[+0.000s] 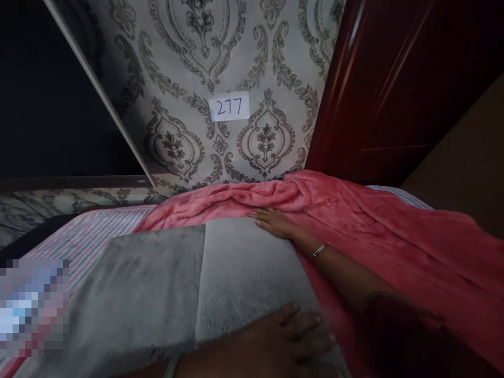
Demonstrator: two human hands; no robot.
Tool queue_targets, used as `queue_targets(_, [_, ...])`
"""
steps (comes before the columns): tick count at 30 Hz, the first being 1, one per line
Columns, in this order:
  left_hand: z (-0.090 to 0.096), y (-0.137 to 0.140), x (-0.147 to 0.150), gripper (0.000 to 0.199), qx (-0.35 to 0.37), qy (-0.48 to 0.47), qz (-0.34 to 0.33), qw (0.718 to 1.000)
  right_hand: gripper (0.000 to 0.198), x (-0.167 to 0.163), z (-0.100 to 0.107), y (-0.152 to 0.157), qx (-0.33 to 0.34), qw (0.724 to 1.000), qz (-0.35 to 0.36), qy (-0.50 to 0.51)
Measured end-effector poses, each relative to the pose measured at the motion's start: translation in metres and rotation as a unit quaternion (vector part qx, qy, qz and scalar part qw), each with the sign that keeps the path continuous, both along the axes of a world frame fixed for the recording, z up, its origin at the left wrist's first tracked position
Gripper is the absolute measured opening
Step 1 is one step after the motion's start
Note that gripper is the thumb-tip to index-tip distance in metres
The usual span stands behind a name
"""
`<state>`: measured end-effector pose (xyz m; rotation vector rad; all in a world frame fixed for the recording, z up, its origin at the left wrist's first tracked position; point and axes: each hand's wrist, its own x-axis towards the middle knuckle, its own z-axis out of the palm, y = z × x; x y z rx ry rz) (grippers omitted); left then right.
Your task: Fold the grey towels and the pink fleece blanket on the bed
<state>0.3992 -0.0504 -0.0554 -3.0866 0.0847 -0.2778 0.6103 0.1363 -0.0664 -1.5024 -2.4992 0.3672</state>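
A grey, soft-looking cloth (pixel 153 283) lies spread on a bed, with its right part (pixel 244 268) folded over so that an edge runs down the middle. My right hand (pixel 273 221) rests flat on the far right corner of the folded part, fingers stretched to the left. A thin metal bracelet (pixel 321 250) circles that wrist. At the near end, my left hand (pixel 291 336) reaches across from the left and lies over the fold with its fingers spread. A band (pixel 173 363) shows on the left wrist. Neither hand grips anything.
A rumpled pink blanket (pixel 394 236) lies behind and right of the cloth, over a striped sheet (pixel 102 231). Beyond stand a patterned wall (pixel 220 152) with a paper marked 277 (pixel 230 106), a dark screen (pixel 59 105) and a dark red wooden panel (pixel 386 94). A pixelated patch hides the lower left.
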Motion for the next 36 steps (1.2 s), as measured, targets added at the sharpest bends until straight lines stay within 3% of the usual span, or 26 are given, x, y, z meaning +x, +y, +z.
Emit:
queue_targets(5, [0.007,-0.003,-0.002,0.052,-0.031,0.007,0.003,0.999,0.054,-0.002,0.002,-0.004,0.009,1.000,-0.004,0.015])
queue_targets(9, [0.004,-0.005,0.003,0.050,-0.075,-0.006,-0.008,0.997,0.056,-0.008,0.020,-0.015,-0.005,0.999,-0.041,-0.023])
queue_targets(12, [0.007,-0.008,-0.002,0.042,-0.098,-0.022,-0.009,0.995,0.058,-0.016,0.034,-0.043,0.029,0.998,-0.033,-0.036])
queue_targets(15, [0.019,-0.019,-0.027,0.039,-0.114,-0.029,0.003,0.993,0.055,-0.032,0.040,-0.090,0.066,0.994,0.080,-0.031])
queue_targets(17, [0.025,-0.033,-0.053,0.045,-0.105,-0.024,0.034,0.994,0.052,-0.045,0.039,-0.124,0.055,0.980,0.187,-0.030])
queue_targets(21, [0.008,-0.060,-0.092,0.065,0.005,-0.002,0.124,0.992,0.051,-0.072,0.028,-0.157,0.010,0.949,0.314,-0.016])
queue_targets(24, [-0.022,-0.067,-0.098,0.058,0.103,-0.046,0.160,0.981,0.058,-0.086,0.020,-0.131,0.007,0.947,0.322,-0.015])
queue_targets(27, [-0.041,-0.065,-0.093,0.051,0.151,-0.070,0.162,0.973,0.063,-0.097,0.014,-0.079,0.015,0.957,0.288,-0.035])
queue_targets(32, [-0.049,-0.058,-0.088,0.044,0.201,-0.077,0.173,0.961,0.060,-0.110,0.004,-0.005,0.027,0.978,0.202,-0.042])
queue_targets(36, [-0.058,-0.056,-0.085,0.044,0.207,-0.103,0.179,0.956,0.060,-0.115,-0.003,0.020,0.025,0.985,0.167,-0.034])
